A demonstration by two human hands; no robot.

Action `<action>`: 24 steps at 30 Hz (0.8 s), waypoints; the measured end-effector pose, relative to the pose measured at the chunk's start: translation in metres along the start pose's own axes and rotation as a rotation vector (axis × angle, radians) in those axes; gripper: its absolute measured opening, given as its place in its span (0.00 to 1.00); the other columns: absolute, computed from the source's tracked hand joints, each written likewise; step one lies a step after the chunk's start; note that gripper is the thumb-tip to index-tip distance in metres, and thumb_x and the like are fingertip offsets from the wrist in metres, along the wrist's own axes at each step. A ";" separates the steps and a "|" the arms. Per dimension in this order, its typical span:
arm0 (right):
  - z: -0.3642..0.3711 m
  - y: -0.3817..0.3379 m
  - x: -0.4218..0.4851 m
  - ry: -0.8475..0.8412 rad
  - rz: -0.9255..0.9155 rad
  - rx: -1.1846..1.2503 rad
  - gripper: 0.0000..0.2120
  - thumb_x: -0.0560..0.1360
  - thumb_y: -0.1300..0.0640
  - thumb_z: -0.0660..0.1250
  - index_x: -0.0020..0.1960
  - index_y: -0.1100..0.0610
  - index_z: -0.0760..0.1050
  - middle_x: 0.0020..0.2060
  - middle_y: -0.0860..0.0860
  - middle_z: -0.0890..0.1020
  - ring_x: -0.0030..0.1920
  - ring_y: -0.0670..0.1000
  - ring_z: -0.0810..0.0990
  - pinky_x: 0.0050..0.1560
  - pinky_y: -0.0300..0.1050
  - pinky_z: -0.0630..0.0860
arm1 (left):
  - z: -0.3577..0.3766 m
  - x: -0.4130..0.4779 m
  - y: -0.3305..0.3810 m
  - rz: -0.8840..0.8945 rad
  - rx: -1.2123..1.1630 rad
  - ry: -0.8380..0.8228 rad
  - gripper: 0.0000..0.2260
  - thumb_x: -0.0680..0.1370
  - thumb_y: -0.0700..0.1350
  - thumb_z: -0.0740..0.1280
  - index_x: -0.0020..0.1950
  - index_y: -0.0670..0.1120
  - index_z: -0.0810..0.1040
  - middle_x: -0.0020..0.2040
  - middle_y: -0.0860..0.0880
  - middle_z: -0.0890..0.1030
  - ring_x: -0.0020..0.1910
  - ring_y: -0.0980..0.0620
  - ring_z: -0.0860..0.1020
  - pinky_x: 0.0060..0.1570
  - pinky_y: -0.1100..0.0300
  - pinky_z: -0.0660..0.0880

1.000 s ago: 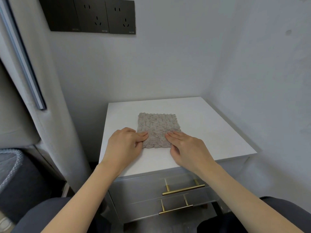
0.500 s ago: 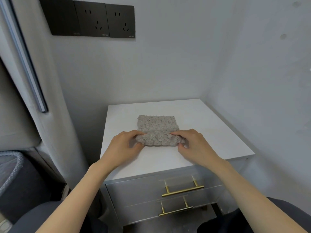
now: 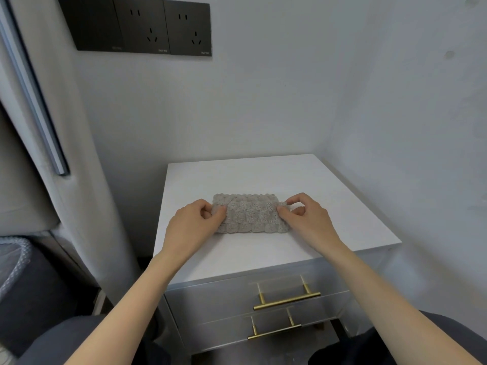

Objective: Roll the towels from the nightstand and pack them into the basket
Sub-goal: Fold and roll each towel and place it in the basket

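So the left hand [image 3: 193,227] had its fingers [image 3: 220,211] pinching the left end of the grey towel [image 3: 250,217], which lay mid-tabletop [image 3: 290,175], and the right hand [image 3: 308,219] gripped the right end the same way. Compared to half a second before, the roll was fatter and further along, with only a thin flat strip left behind it.

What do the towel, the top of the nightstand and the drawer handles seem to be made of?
The towel: soft plush fabric, probably microfibre, grey-beige; its pile stands in bumpy tufts. The nightstand top: smooth matt white, perhaps painted wood or laminate; the look does not settle which. The drawer handles: metal by their look, brass-coloured with a satin sheen.
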State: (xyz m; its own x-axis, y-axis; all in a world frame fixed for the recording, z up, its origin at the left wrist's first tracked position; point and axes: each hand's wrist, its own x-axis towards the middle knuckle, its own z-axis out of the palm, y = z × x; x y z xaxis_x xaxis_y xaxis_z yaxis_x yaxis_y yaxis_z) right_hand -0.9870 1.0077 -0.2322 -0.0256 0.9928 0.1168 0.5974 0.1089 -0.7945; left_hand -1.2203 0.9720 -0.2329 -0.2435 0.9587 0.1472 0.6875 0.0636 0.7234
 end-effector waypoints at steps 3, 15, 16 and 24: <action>0.009 -0.001 -0.002 0.129 -0.053 -0.152 0.07 0.72 0.45 0.68 0.45 0.44 0.71 0.39 0.41 0.79 0.44 0.46 0.77 0.49 0.49 0.68 | 0.002 0.002 0.003 -0.029 0.039 0.057 0.11 0.72 0.57 0.67 0.41 0.51 0.74 0.37 0.56 0.77 0.39 0.56 0.75 0.32 0.61 0.66; 0.034 -0.014 -0.015 0.159 -0.837 -0.512 0.26 0.61 0.77 0.74 0.56 0.60 0.82 0.52 0.54 0.84 0.52 0.56 0.83 0.51 0.51 0.81 | 0.014 -0.010 0.013 0.517 0.189 0.205 0.10 0.72 0.32 0.69 0.47 0.45 0.84 0.44 0.50 0.84 0.46 0.45 0.79 0.44 0.52 0.76; 0.034 -0.013 -0.015 0.152 -0.830 -0.530 0.26 0.61 0.76 0.74 0.56 0.60 0.82 0.53 0.53 0.84 0.53 0.56 0.83 0.52 0.51 0.80 | 0.014 -0.011 0.013 0.520 0.207 0.204 0.10 0.72 0.32 0.69 0.47 0.44 0.84 0.45 0.49 0.84 0.46 0.45 0.79 0.44 0.53 0.76; 0.022 -0.001 -0.013 -0.068 -0.585 -0.584 0.26 0.77 0.53 0.60 0.75 0.46 0.63 0.73 0.41 0.64 0.74 0.40 0.59 0.68 0.31 0.50 | 0.007 -0.019 0.008 0.524 0.331 0.126 0.14 0.71 0.40 0.70 0.57 0.43 0.82 0.50 0.48 0.83 0.50 0.45 0.79 0.51 0.54 0.74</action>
State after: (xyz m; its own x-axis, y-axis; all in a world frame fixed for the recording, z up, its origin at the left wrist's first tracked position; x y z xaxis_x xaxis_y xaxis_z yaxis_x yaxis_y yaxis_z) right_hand -1.0051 0.9963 -0.2463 -0.4987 0.7864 0.3646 0.7920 0.5844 -0.1770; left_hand -1.2050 0.9566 -0.2343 0.1178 0.8473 0.5179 0.9079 -0.3032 0.2896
